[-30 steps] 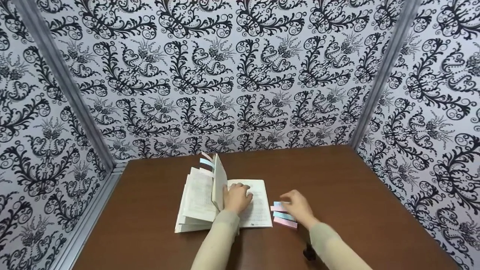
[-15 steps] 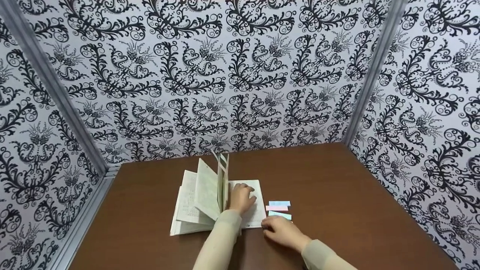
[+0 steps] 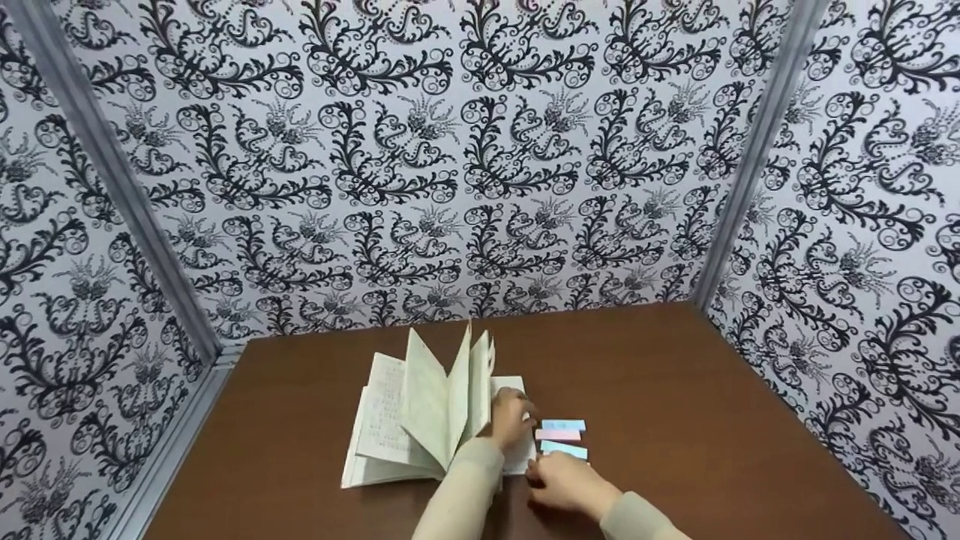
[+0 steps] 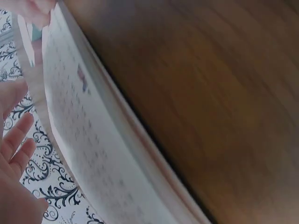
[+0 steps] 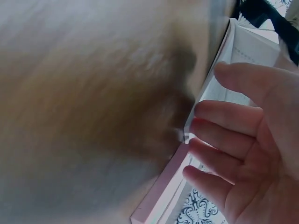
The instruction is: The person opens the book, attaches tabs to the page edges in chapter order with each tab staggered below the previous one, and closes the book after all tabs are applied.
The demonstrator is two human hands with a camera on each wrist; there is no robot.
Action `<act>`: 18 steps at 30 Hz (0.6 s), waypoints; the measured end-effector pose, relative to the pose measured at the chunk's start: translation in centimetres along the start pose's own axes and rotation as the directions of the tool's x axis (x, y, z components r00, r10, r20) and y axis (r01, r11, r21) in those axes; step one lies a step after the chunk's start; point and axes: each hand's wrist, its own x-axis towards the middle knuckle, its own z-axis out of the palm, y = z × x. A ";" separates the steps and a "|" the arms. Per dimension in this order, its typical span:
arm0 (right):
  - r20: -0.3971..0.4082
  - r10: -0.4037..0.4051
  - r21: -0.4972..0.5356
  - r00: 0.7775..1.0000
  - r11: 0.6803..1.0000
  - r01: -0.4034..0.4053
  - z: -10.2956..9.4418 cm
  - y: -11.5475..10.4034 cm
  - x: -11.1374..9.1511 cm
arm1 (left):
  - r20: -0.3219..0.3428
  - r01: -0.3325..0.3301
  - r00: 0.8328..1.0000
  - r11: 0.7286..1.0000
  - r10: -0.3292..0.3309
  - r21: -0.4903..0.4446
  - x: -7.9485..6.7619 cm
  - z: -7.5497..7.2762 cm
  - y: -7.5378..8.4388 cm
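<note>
An open book [image 3: 386,397] lies on the table, several of its pages standing up and fanned apart. My left hand [image 3: 512,420] is over the right-hand page, beside the upright leaves; in the left wrist view its fingers [image 4: 21,130] are spread and loosely bent. At the book's near right corner is my right hand [image 3: 562,480]. The right wrist view shows its thumb apart from the fingers, fingertips right at the book's edge [image 5: 205,93]. Just right of the book lie sticky note strips: blue [image 3: 564,424], pink [image 3: 559,435] and light blue [image 3: 566,450]. Another pink pad [image 5: 161,186] shows below the fingers.
A brown wooden table [image 3: 660,390] carries the book and strips. Behind it stands a white wall [image 3: 405,187] with black scrollwork, and similar panels rise at both sides. Grey metal posts [image 3: 757,150] mark the corners.
My right hand has come from above the strips to the book's near right corner. The upright pages have swung rightward, and my left hand has shifted a little right.
</note>
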 end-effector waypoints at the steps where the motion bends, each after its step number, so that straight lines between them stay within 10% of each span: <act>1: 0.009 0.006 0.010 1.000 1.000 -0.006 -0.1 0.0 0.0 | 0.001 -0.006 1.000 1.000 0.006 -0.009 0.0 0.3 0.1; 18: 0.003 0.032 -0.032 0.999 0.999 -0.032 0.0 0.0 -0.1 | 0.044 -0.018 0.999 0.999 0.019 -0.027 -0.2 1.0 -0.1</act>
